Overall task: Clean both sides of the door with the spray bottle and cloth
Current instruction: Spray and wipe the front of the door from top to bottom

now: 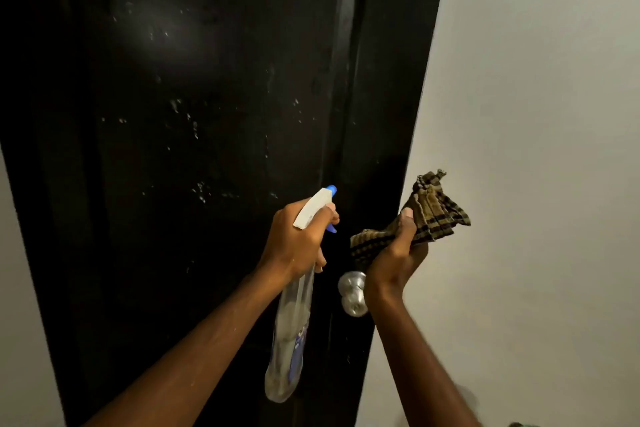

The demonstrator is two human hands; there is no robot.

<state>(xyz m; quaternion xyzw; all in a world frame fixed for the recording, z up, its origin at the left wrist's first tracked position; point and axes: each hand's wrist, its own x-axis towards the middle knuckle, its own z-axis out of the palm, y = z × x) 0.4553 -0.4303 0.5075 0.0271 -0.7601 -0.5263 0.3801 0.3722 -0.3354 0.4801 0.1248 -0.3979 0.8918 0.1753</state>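
Observation:
A black door [194, 135] fills the left and middle of the view, speckled with wet droplets. My left hand [298, 243] grips a clear spray bottle [289, 333] by its neck, a finger on the blue trigger, and the white and blue nozzle points at the door. To its right, my right hand [398, 253] holds a crumpled brown checked cloth [429, 215] close to the door's right edge. A silver round door knob [351, 291] sticks out just below that hand, between my two wrists.
A pale plain wall [536, 149] runs along the right of the door. Another strip of pale wall [20, 288] shows at the lower left.

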